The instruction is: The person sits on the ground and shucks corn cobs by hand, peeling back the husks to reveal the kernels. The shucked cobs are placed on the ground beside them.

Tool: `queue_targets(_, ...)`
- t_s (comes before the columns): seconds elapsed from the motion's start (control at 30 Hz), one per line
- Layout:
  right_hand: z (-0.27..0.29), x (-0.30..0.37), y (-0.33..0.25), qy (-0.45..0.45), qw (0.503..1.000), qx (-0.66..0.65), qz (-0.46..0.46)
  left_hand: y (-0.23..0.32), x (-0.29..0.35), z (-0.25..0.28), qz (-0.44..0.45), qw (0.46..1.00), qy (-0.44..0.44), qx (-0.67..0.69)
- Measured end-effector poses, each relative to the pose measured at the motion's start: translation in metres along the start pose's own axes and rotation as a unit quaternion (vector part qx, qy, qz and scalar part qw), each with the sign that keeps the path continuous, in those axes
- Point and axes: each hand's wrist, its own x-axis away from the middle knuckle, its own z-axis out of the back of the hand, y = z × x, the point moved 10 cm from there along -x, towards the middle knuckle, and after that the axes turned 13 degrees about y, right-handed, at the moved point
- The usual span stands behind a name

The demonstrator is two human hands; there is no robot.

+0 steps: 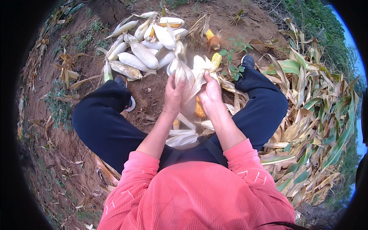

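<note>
Between my two hands is an ear of corn in pale, papery husk [187, 78], partly spread apart. My left hand [173, 95] is closed round its left side, thumb up along the husk. On the other side my right hand [210, 92] is closed on husk leaves, pinching them under the thumb. The kernels of this ear are hidden. Below the hands, bare orange kernels [199, 108] show on another ear between my legs. Just beyond my right hand lies a yellow corn ear [216, 59], its lower part covered by husk.
A pile of corn ears [142, 53], mostly in husk, lies on the soil ahead to the left. Loose husks [182, 138] lie between my bent legs. Dry stalks and leaves [306, 126] heap up on the right. A small green plant [234, 57] grows near my right shoe [248, 60].
</note>
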Motion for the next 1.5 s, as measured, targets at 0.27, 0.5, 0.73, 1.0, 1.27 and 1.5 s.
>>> queue_targets(0.27,-0.002,0.007,0.010,0.015,1.000,-0.013,0.004,0.003,-0.019,0.027,0.002,0.993,0.107,0.045)
queue_targets(0.5,0.042,-0.038,-0.056,0.068,0.993,-0.073,0.066,0.027,-0.055,0.092,0.022,0.958,0.222,0.183)
queue_targets(0.73,0.092,-0.057,-0.107,0.197,0.967,-0.038,0.155,0.049,-0.071,0.135,0.013,0.920,0.277,0.276)
queue_targets(1.0,-0.050,0.047,-0.097,-0.020,0.584,0.538,0.608,0.075,-0.055,0.087,-0.047,0.960,0.213,0.177)
queue_targets(1.27,-0.027,0.021,0.044,-0.292,0.725,0.594,0.192,0.036,-0.040,0.028,0.070,0.977,0.070,0.191)
queue_targets(1.5,-0.011,0.031,0.061,-0.311,0.879,0.352,-0.086,0.041,-0.048,0.048,0.081,0.978,0.119,0.150)
